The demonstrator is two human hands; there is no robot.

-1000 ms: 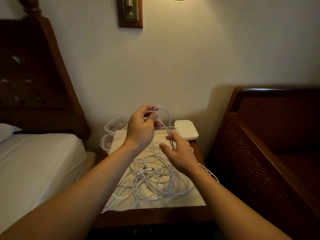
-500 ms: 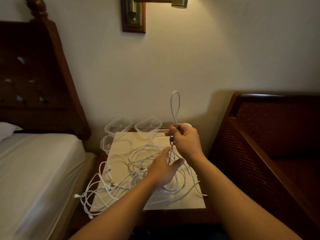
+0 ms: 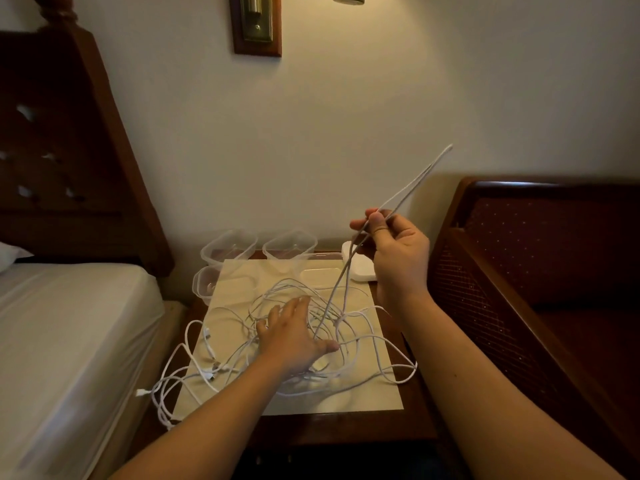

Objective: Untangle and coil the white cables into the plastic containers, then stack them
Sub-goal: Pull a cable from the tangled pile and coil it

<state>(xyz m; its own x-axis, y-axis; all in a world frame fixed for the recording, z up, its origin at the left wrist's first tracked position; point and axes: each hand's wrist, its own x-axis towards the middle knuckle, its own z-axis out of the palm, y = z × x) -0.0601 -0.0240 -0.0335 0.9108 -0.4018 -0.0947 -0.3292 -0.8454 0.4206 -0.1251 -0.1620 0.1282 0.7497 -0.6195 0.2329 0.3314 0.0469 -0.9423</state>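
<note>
Clear plastic containers (image 3: 230, 245) behind cable tangle (image 3: 311, 337), contents not discernible; doubled cable loop (image 3: 410, 188) pinched by raised right hand (image 3: 398, 252); tangle pressed w/ flat-fingered left hand (image 3: 294, 336) below it

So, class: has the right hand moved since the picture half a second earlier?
Yes. The right hand has swung right and up, away from the paper sheet toward the dark wooden bench, pulling its pinched cable loop with it.
</note>
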